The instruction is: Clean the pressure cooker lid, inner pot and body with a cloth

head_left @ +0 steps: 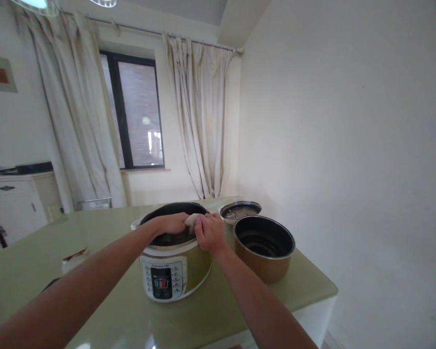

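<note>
A white and green electric cooker [196, 265] with a control panel stands on the table, its top uncovered and its inside dark. My left hand [173, 224] reaches over the opening, fingers closed on one end of a pale cloth [192, 221]. At the right side of the rim, my right hand [211, 233] is closed round the other part of the cloth, thumb on top. Part of the cloth and some fingertips are hidden. Just right of the cooker sits a brown inner pot [265, 267] with a dark inside. Behind that pot lies a round lid [240, 210].
The glossy green table [109, 310] ends at a rounded corner on the right, close to a white wall [341, 145]. A small pale container [74, 260] stands at the left, partly behind my left forearm. Beyond are curtains [203, 111] and a cabinet [18, 194].
</note>
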Available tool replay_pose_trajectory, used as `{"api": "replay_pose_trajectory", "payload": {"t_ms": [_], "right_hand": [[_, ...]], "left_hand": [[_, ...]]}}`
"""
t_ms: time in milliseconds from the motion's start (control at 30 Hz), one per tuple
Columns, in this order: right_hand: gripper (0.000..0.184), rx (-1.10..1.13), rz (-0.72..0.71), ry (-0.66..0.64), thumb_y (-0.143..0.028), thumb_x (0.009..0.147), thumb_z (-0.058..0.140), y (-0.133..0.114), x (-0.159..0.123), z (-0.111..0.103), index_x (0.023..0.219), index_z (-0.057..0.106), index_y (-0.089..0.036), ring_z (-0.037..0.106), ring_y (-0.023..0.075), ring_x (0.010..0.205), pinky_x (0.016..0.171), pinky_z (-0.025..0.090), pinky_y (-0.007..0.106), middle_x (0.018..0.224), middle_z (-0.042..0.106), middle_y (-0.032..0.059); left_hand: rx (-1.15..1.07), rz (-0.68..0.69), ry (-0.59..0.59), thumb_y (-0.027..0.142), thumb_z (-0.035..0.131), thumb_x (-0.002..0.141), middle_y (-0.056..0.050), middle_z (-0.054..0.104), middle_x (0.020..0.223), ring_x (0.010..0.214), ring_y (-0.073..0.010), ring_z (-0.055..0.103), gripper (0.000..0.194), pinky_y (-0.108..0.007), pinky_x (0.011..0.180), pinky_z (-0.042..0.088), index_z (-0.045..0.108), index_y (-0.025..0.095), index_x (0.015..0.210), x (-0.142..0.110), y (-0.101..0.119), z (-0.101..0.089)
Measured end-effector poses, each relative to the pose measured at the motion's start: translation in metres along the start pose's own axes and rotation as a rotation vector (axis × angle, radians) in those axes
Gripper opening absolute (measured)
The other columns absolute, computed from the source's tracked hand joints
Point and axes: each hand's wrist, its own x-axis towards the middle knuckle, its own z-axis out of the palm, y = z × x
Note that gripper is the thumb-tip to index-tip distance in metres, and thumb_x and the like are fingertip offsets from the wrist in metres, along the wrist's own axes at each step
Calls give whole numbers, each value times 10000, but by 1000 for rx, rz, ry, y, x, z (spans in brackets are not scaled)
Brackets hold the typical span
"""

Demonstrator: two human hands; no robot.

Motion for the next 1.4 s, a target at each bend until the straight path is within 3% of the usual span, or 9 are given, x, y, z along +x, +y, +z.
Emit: {"api": "replay_pose_trajectory", "payload": {"t_ms": [133,300,400,600,800,967,1100,1267,1400], "right_hand": [[273,12,7,32,-234,1027,435,1,0,3,818,607,-203,585,183,705,773,293,359,715,669,31],[293,17,-3,40,-230,1029,410,2,-2,4,803,594,-205,572,180,691,773,283,358,699,648,30],[307,30,-5,60,-219,1027,392,1,-3,5,792,589,-207,567,182,689,782,292,361,690,634,27],[289,29,7,66,-222,1032,399,1,-6,8,806,579,-207,589,191,717,800,318,351,704,641,33],[246,83,23,83,-208,1015,377,3,-5,7,927,607,-195,641,208,760,807,353,351,780,698,53],[245,162,48,56,-221,1032,377,0,-4,3,1001,618,-199,667,191,788,842,364,334,815,724,38],[284,87,73,-19,-256,1065,395,0,0,-2,956,652,-205,648,190,775,799,348,330,798,717,39],[513,210,153,-217,-507,1120,391,4,21,-21,753,609,-223,584,172,709,674,327,294,707,645,6],[496,466,129,-235,-653,1054,478,-4,50,-41,908,664,-217,595,164,746,682,408,273,800,657,-12]], "left_hand": [[-120,-86,-206,221,556,581,-18,774,713,753,-267,723,260,-343,722,583,766,226,735,-38,-18,-15],[-167,-130,-157,178,614,485,-2,795,795,896,-291,738,339,-351,839,591,795,205,770,-65,-35,-54],[-216,-110,-245,182,678,511,2,806,856,932,-280,740,340,-336,867,587,811,205,823,-69,-30,-69],[-503,-179,-397,563,830,649,-57,803,868,780,-263,714,452,-345,716,577,807,210,931,-57,7,-39],[-342,-207,-11,741,699,796,-45,694,634,684,-241,666,549,-294,600,495,679,214,644,-42,22,-6],[-533,-145,42,688,848,656,-71,825,941,975,-302,745,549,-302,774,580,784,210,918,-70,0,-33],[-662,-181,232,797,761,697,-125,825,1138,1113,-325,741,709,-332,891,598,792,191,1064,-84,-10,-37],[-713,-280,531,888,638,759,-205,808,1140,1072,-340,758,850,-354,828,619,751,110,1083,-77,-14,-27],[-925,-136,586,873,557,845,-182,822,1058,980,-310,780,829,-366,820,638,737,116,1132,-69,-5,-29]]}}
